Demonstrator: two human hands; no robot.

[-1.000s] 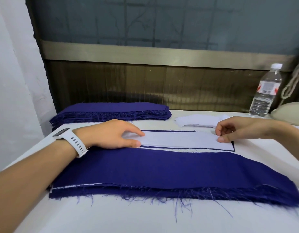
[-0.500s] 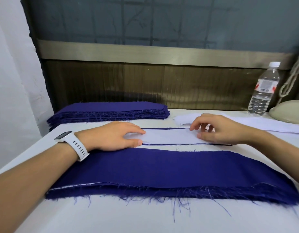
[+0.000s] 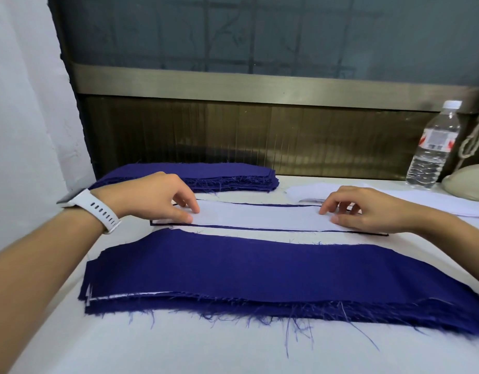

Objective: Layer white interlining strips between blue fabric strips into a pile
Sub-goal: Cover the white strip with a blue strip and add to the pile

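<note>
A white interlining strip [image 3: 260,215] lies on a single blue fabric strip [image 3: 260,228], of which only thin dark edges show around it. My left hand [image 3: 152,195], with a white watch at the wrist, touches the strip's left end with its thumb and fingertips. My right hand [image 3: 367,209] rests arched fingertips on the right end. In front lies the layered pile [image 3: 260,273], blue on top with a white edge peeking out at its left. A stack of blue strips [image 3: 227,172] sits at the back left, and loose white interlining strips [image 3: 308,191] lie at the back right.
The white table [image 3: 179,352] ends at a brown panelled wall. A plastic water bottle [image 3: 432,149] stands at the back right beside a beige rounded object [image 3: 465,184] with a cord. Frayed blue threads hang from the near pile's front edge.
My left hand has risen from lying flat to touching with fingertips, uncovering the strip's left end. My right hand moved left along the strip from its right end a second ago, then stayed.
</note>
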